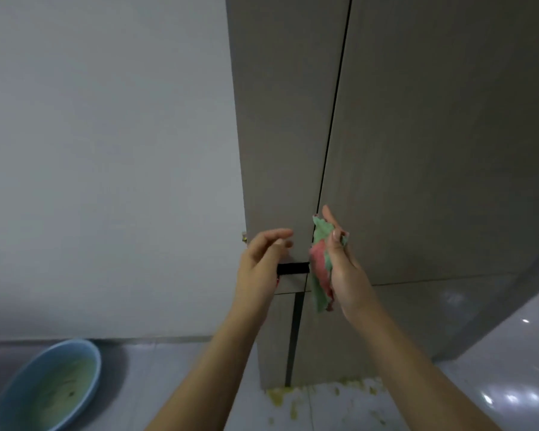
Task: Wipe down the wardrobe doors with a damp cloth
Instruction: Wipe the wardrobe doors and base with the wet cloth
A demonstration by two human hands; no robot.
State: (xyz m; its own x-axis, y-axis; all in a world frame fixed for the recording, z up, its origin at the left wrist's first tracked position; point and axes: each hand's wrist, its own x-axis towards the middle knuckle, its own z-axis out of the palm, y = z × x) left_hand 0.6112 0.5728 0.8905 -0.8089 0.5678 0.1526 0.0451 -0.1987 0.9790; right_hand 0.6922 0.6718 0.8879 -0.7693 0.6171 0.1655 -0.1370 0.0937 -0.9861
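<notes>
The right hand point(339, 269) holds a green-and-red cloth point(319, 265) under its thumb, just off the seam between the wardrobe doors point(433, 150). The left hand point(262, 262) hovers beside it, fingers loosely extended, gripping nothing, by a black handle point(293, 268). Down left, a blue basin point(49, 387) sits on the floor.

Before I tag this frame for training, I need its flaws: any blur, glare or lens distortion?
Head view: soft throughout, left hand and cloth slightly smeared; bright glare spots on the floor tiles; the wide lens bows the wardrobe doors' seam; dim, even light.
</notes>
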